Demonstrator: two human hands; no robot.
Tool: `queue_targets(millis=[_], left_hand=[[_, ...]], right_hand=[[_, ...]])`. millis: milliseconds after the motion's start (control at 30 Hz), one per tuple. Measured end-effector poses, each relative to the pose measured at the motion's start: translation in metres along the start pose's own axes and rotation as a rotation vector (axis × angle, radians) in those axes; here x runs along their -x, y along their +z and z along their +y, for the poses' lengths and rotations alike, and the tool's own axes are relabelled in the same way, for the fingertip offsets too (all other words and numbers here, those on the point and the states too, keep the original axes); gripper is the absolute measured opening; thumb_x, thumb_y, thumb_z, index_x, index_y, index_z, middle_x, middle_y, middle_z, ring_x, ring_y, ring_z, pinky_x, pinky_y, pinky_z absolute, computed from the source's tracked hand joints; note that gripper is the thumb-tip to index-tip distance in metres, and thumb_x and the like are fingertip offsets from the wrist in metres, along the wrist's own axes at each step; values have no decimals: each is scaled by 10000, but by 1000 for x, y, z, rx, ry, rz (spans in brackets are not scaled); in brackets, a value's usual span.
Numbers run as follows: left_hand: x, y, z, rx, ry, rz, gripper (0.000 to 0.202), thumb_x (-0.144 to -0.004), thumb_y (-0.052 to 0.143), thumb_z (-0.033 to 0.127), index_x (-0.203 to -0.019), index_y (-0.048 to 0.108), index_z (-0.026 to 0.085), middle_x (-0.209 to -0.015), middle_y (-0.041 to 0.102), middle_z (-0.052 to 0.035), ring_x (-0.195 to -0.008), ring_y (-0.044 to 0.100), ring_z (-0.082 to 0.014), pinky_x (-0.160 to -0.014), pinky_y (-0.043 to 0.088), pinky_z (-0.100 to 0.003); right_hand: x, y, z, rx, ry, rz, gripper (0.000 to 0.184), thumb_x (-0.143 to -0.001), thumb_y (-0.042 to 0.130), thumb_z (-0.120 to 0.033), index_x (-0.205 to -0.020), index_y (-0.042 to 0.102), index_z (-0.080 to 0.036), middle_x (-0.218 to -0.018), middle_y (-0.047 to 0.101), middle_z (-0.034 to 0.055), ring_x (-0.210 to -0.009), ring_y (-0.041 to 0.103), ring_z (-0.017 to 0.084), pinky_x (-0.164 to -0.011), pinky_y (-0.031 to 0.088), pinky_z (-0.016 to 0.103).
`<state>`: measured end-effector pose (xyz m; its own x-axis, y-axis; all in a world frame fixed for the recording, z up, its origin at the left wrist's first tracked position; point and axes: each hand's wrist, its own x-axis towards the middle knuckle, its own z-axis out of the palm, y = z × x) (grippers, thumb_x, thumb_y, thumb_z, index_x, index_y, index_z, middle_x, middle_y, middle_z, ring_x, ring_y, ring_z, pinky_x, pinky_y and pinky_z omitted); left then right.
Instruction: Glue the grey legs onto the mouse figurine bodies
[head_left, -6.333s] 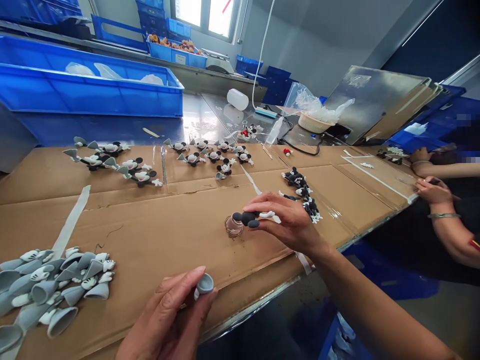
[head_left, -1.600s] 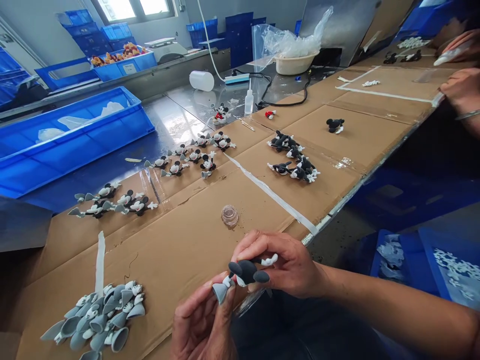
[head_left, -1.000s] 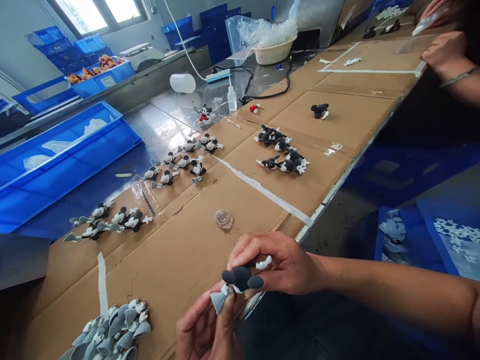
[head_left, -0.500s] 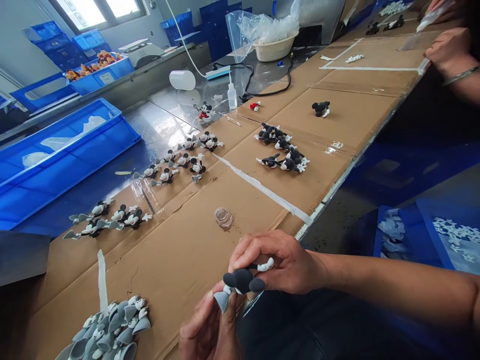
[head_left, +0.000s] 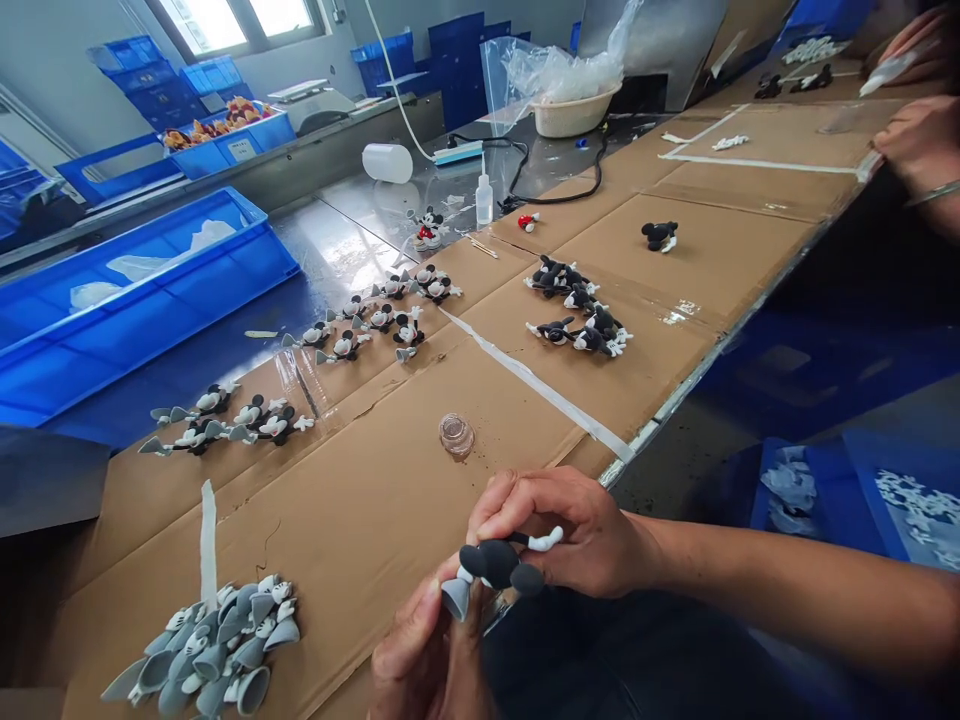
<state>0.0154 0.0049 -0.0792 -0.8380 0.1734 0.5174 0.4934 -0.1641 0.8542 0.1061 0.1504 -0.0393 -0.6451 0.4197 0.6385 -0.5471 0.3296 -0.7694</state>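
Together, the right hand (head_left: 574,535) pinches a black cartoon-mouse figurine (head_left: 491,565) while the left hand (head_left: 424,665) grips its grey cone piece (head_left: 455,598), holding that join steady above the cardboard-covered counter (head_left: 360,510).

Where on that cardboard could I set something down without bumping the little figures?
Bare cardboard lies between the glass jar and the grey-and-white parts pile. Another patch surrounds the lone black figure. Crowded along the Mickey figure rows.

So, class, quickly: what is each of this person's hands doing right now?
Left hand: closed, holding the Mickey Mouse figurine.
Right hand: closed, holding the same figurine.
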Motion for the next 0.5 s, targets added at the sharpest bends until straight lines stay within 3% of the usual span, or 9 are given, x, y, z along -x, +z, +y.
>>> queue_targets(millis=[167, 333, 500], left_hand=[[-3, -6, -2, 111, -116, -240, 205, -761, 882, 302, -885, 734, 233, -858, 817, -18, -738, 793, -213, -653, 670, -259], [11, -2, 2, 110, -58, -204, 166, -822, 823, 269, -955, 724, 263, -952, 820, -16, -821, 797, -234, -710, 679, -321], [14, -1, 14, 108, -51, -259, 127, -940, 680, 342, -1007, 760, 267, -905, 814, -85, -825, 798, -251, -659, 673, -319]], right_hand=[[1, 1, -1, -25, 15, -10, 192, -857, 721, -35, -1012, 688, -143, -928, 754, 97, -872, 718, 147, -781, 593, 264], [7, -2, -2, -96, 26, -16, 152, -903, 731, -126, -1052, 718, -154, -935, 754, 104, -857, 722, 145, -729, 591, 249], [11, -9, 2, -133, -24, -67, 241, -870, 801, -210, -1104, 756, -177, -927, 774, 107, -855, 754, 166, -752, 609, 269]])
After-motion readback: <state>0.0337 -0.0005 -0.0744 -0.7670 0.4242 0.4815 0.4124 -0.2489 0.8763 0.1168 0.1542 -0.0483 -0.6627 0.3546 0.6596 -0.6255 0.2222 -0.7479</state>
